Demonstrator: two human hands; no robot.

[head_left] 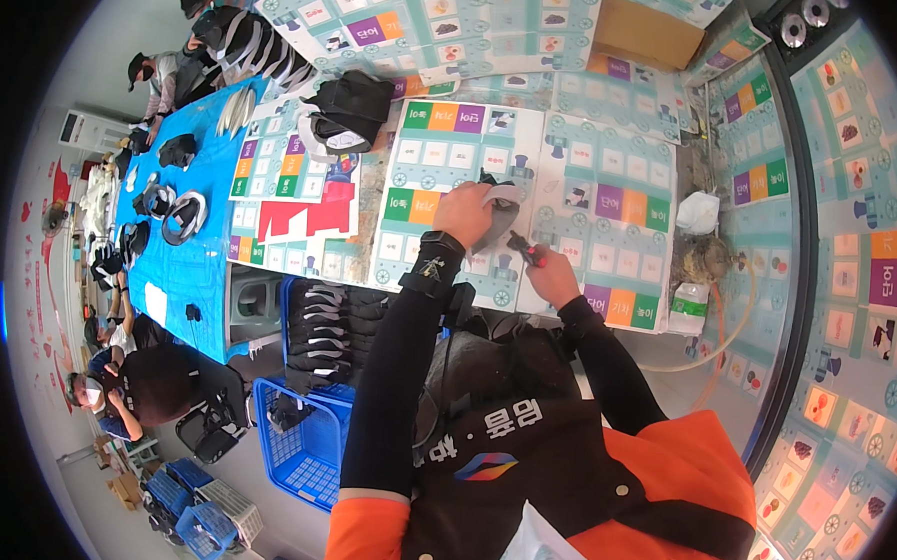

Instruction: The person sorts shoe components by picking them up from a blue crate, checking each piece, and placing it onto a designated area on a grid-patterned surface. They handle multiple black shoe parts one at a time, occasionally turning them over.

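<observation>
My left hand (463, 216) is closed on a grey and black shoe upper (501, 219), held just above the printed sheets on the table. Some of the upper is hidden behind my fingers. My right hand (555, 279) grips a small red-handled tool with a black head (519, 247); its exact kind is too small to make out. That head points at the upper, close to its lower right edge; whether they touch, I cannot tell. Beyond my left hand, a pile of black uppers (348, 110) lies on the table.
Patterned sheets (614, 152) cover the table. At its right edge are a white crumpled bag (699, 212) and a white-green packet (688, 306). A blue basket (306, 454) and stacked dark uppers (321, 325) stand left of me. Other people work around a blue-covered table (195, 239).
</observation>
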